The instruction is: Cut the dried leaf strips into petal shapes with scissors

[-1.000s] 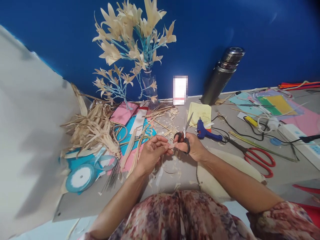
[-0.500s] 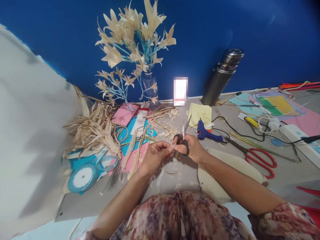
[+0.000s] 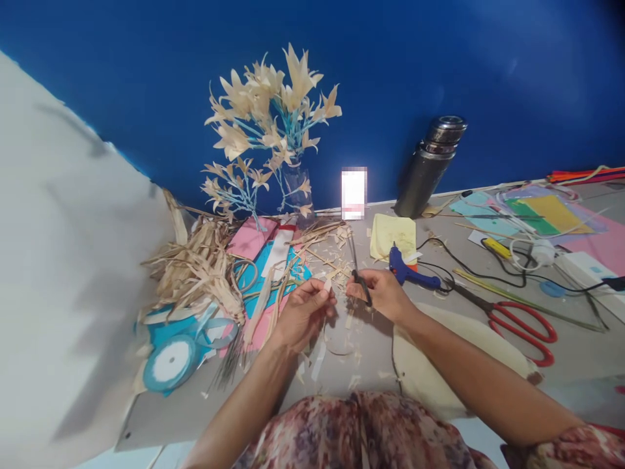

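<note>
Between thumb and fingertips, my left hand (image 3: pixel 306 307) pinches a small pale piece of dried husk (image 3: pixel 327 284). My right hand (image 3: pixel 383 294) is closed on small black-handled scissors (image 3: pixel 360 284), their blades pointing away from me. A short gap separates the two hands. Husk scraps (image 3: pixel 334 260) lie scattered on the table just beyond and beneath them. To the left are long dried husk strips (image 3: pixel 266 306) over blue and pink sheets. A blue glue gun (image 3: pixel 410 270) rests close to my right hand, in front of a yellow paper pad (image 3: pixel 393 238).
Husk flowers (image 3: pixel 268 111) stand in a clear vase against the blue wall. A dark flask (image 3: pixel 432 169) is at the back. Red-handled scissors (image 3: pixel 522 326), cables and a power strip (image 3: pixel 590 273) lie right. A ribbon spool (image 3: pixel 170 365) and husk bundle (image 3: pixel 200 267) are left.
My hands have moved apart, the left keeping the small husk piece. The scissors have come away from it with my right hand. The view has tilted up slightly.
</note>
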The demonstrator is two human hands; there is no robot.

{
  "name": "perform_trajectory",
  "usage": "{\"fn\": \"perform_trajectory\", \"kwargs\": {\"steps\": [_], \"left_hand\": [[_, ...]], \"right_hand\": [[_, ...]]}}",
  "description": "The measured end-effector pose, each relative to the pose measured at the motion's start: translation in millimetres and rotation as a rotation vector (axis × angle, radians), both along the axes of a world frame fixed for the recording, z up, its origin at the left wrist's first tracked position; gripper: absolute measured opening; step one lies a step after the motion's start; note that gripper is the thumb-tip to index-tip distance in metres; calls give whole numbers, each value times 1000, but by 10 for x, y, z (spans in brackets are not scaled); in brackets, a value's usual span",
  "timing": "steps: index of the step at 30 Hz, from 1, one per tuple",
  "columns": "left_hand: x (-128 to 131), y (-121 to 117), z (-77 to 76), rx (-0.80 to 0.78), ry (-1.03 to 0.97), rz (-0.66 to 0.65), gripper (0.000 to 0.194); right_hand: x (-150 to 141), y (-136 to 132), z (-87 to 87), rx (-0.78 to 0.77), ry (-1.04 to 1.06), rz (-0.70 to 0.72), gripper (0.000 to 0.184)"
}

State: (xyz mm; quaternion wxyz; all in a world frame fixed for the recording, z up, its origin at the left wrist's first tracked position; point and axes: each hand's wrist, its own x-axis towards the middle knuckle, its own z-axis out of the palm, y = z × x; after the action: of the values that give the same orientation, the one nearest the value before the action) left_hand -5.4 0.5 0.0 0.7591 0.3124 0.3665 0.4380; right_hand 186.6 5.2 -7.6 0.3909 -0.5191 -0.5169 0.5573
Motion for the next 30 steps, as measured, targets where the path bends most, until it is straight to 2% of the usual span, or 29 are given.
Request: {"fn": "perform_trajectory", "kwargs": {"steps": [4,7,9,11,14,16,18,20,22,25,28,30], "left_hand": [[14,-24,23,7,-1,-48,25],[44,-66,16,23,-52,-128,26],[53,-81,13,29,-86,-137,25],[49,-79,24,42,-103,-93,24],[34,-49,42,46,-128,-26,23],[29,-17,24,39,-94,2,23],[22,19,-26,39,3,44,24],[1,54,-78,49,132,130,23],[-44,84,-80,83,256,255,20],[-132,134,69,134,372,358,18],[-170,248,310,171,435,281,18],[-131,405,413,218,468,204,18]], "right_hand": [[-46,-45,-73,-99,-5,208,41],[-109,-82,-128,-195,66,359,38],[-123,-76,-150,-246,102,359,36],[-113,-49,-160,-271,143,337,34],[-86,-7,-170,-259,225,390,31],[-80,9,-184,-210,222,354,28],[-82,22,-199,-121,113,210,24],[-82,37,-209,-35,-50,88,20],[-75,57,-212,-1,-174,54,15],[-60,78,-204,9,-277,80,11],[-58,76,-178,48,-382,117,10],[-65,62,-158,72,-445,137,9]]}}
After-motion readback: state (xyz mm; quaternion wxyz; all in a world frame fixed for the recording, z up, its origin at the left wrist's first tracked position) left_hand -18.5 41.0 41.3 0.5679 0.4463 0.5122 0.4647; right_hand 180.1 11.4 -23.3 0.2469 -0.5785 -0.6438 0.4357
